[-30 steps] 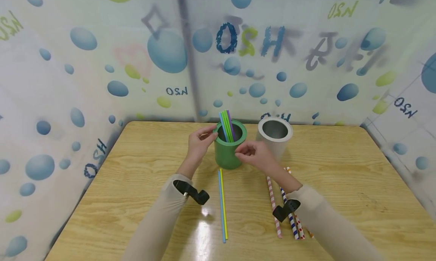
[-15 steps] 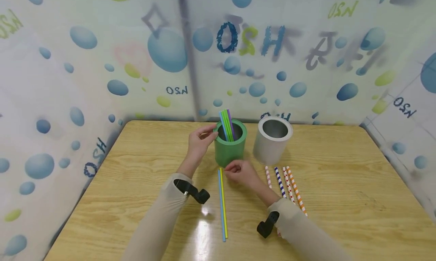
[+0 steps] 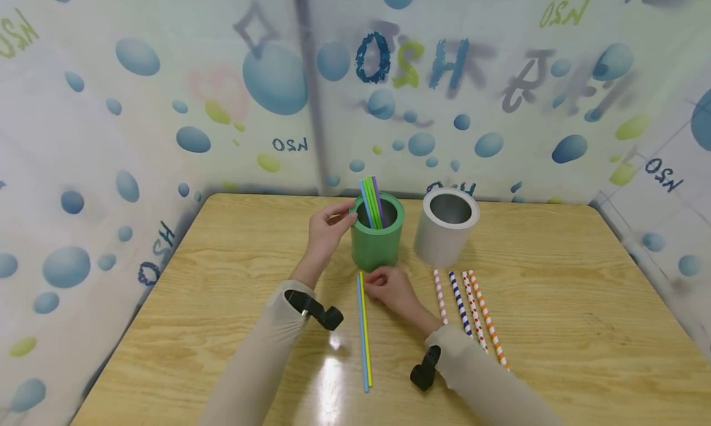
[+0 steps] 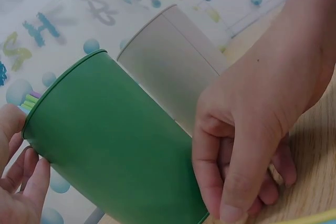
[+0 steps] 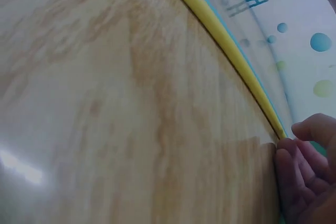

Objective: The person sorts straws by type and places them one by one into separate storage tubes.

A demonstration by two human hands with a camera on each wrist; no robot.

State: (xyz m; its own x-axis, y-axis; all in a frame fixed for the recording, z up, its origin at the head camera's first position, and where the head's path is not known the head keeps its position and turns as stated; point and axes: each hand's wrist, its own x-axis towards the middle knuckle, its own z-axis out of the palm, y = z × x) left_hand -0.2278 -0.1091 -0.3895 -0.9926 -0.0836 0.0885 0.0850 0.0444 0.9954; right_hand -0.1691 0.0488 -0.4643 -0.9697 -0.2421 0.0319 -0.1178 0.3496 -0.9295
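Observation:
A green can (image 3: pixel 374 247) stands upright on the table, with several plastic straws (image 3: pixel 370 202) in blue, green and purple leaning inside. My left hand (image 3: pixel 324 238) grips its rim at the left side, thumb and fingers at the edge. In front of the can a yellow straw (image 3: pixel 366 339) and a blue straw (image 3: pixel 362 339) lie side by side. My right hand (image 3: pixel 393 290), its fingers curled, is at the yellow straw's far end. In the right wrist view, the thumb and forefinger of the right hand (image 5: pixel 312 177) meet that end; whether they pinch it is unclear.
A white can (image 3: pixel 444 241) stands right of the green one, with no straws showing above its rim. Several striped and dotted paper straws (image 3: pixel 489 321) lie on the wooden table (image 3: pixel 583 278) at the right, partly under my right forearm. A printed curtain (image 3: pixel 222 92) hangs behind the table.
My right hand has come down and left from beside the green can's front to the yellow straw's end, uncovering the white can and more paper straws. My left hand stays at the rim.

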